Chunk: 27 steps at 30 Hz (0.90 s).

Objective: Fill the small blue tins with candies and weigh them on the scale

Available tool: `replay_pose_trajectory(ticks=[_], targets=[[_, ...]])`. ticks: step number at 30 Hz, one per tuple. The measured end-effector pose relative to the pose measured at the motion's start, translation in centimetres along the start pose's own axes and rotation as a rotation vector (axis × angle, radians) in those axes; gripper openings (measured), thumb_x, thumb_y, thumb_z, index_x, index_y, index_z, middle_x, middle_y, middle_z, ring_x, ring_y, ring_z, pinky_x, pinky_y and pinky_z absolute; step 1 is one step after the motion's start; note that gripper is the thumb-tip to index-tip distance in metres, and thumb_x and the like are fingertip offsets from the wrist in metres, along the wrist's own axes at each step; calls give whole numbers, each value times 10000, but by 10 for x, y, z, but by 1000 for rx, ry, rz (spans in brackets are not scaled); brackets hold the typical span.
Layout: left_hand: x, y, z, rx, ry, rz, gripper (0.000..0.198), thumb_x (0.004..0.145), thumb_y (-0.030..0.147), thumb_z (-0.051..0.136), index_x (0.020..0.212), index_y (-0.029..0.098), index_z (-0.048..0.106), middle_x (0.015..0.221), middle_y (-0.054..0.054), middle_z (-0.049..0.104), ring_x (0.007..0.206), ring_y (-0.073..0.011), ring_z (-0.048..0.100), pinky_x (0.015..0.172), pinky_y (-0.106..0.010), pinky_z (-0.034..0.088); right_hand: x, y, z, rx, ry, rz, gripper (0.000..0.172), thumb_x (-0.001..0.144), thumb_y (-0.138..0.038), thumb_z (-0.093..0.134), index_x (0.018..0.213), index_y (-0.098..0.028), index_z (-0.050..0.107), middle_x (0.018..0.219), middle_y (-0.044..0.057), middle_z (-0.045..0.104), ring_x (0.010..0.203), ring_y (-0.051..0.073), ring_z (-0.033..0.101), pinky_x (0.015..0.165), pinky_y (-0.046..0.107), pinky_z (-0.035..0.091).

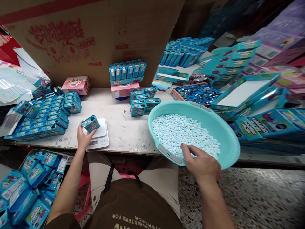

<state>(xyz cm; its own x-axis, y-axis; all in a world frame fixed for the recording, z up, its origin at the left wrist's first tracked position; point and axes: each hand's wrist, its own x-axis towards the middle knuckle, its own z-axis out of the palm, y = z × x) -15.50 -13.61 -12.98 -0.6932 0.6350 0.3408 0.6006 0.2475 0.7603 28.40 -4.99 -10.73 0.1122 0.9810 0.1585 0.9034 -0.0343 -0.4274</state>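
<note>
My left hand point(83, 136) grips a small blue candy box point(91, 123) over a white digital scale point(98, 137) on the table. My right hand point(201, 163) reaches into a teal plastic basin point(228, 140) that overhangs the table's front edge. Its fingers curl down into the pale blue tablets point(178, 130) heaped inside. Whether they hold any tablets is hidden.
Rows of filled blue boxes point(47, 114) lie left of the scale, and more blue boxes point(141, 101) stand behind it. A pink box point(76, 84) sits by the brown cardboard wall point(100, 35). A carton of blue boxes point(26, 187) stands on the floor. Flat teal packaging point(257, 105) piles up at right.
</note>
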Motion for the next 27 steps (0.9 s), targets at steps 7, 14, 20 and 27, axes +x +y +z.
replay_pose_trajectory(ticks=[7, 14, 20, 27], targets=[[18, 92, 15, 24, -91, 421, 365, 730, 360, 703, 1055, 211, 628, 1043, -60, 659, 988, -218, 601, 925, -354, 445, 5, -7, -7, 86, 7, -94, 287, 853, -370, 511, 790, -200, 734, 799, 67, 722, 640, 165, 578, 547, 256, 272], [16, 204, 64, -42, -276, 875, 351, 745, 233, 676, 1093, 237, 632, 1079, -54, 660, 1053, -232, 577, 981, -389, 417, 13, -7, -13, 136, 61, -213, 316, 906, -323, 467, 718, -189, 682, 734, 39, 701, 679, 151, 605, 592, 257, 303], [14, 231, 110, -20, -338, 988, 347, 782, 212, 642, 1127, 234, 615, 1069, -56, 667, 1008, -212, 600, 911, -357, 456, 16, -4, -18, 178, 39, -240, 316, 920, -337, 457, 770, -185, 690, 743, 41, 698, 692, 148, 610, 588, 257, 305], [6, 238, 128, -16, -370, 1018, 314, 787, 225, 649, 1100, 229, 618, 1063, -61, 670, 1011, -210, 607, 914, -354, 465, 18, -3, -23, 175, 15, -232, 325, 923, -337, 452, 758, -182, 685, 724, 44, 683, 685, 147, 596, 582, 260, 299]])
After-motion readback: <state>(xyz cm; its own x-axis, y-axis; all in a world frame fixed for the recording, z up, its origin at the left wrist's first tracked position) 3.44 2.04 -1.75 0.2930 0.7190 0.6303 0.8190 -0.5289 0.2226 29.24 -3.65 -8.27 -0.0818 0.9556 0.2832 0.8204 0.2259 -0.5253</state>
